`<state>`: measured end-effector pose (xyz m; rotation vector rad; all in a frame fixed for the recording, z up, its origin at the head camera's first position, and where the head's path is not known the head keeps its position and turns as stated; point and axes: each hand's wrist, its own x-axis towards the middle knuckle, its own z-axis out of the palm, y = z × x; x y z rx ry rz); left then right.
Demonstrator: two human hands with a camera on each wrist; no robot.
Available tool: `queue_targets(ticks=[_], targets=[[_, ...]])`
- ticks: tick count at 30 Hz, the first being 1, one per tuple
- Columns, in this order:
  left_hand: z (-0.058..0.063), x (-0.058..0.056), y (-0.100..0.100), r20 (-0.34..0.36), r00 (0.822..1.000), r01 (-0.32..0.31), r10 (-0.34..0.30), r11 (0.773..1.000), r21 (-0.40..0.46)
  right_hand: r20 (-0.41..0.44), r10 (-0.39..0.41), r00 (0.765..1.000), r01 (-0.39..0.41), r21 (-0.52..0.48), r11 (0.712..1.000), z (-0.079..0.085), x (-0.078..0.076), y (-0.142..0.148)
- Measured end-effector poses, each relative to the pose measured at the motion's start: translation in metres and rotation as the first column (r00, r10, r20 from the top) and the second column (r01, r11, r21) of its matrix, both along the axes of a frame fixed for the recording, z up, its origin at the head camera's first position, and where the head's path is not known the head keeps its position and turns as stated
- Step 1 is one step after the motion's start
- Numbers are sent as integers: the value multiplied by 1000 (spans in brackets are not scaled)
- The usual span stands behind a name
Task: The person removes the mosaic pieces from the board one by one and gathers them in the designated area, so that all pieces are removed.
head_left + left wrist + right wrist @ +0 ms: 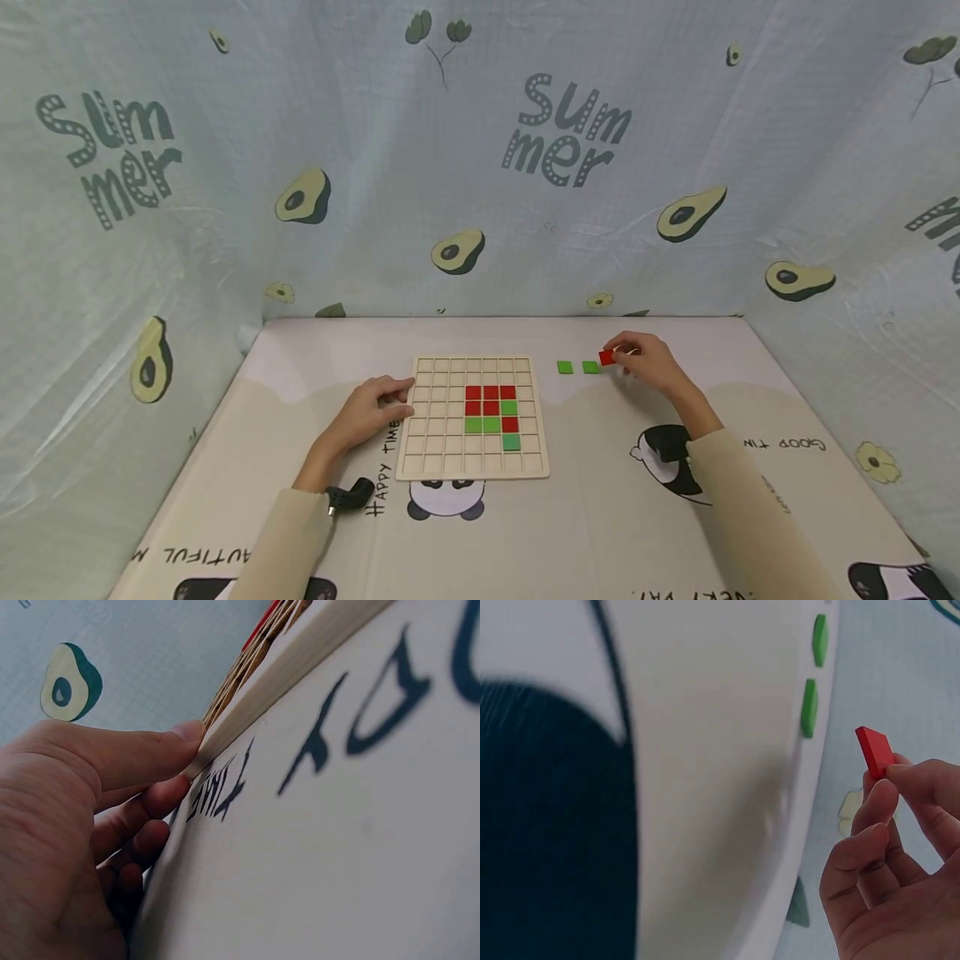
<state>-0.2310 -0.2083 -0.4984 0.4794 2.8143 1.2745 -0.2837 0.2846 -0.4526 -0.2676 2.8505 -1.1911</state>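
Note:
In the head view, a pale wooden grid board (437, 417) lies on the table with red tiles (491, 392) and green tiles (482, 425) set in cells right of its middle. My left hand (367, 414) rests against the board's left edge, thumb and index finger touching it; the left wrist view shows the thumb (150, 754) at the board's side (300, 660). Beyond the board's right side, my right hand (647, 360) pinches a small square red tile (875, 751) between thumb and fingertips, held up off the table. Two loose green tiles (565, 367) (591, 367) lie left of that hand.
The table (592, 525) carries a pale cover printed with pandas and lettering. A light curtain (360, 267) with avocado prints stands behind and at both sides. A black strap-like device (351, 495) sits at my left wrist.

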Motion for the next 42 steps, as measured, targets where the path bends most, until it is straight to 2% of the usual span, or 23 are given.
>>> queue_targets(ticks=[6, 15, 32, 42], targets=[[-1, 0, -1, 4, 1000, 1, -1, 1000, 4, 47, -52, 998, 50, 40, 998, -9, -3, 10], [0, 1, 0, 1, 1000, 2, -2, 1000, 10, 76, -54, 996, 46, 104, 993, -12, -6, 16], [0, 0, 0, -5, 1000, 10, -10, 1000, 7, 90, 18, 996, -35, 193, 981, -10, -6, 15], [1, 0, -1, -6, 1000, 13, -13, 1000, 5, 82, 65, 995, -81, 210, 974, -6, -7, 13]])
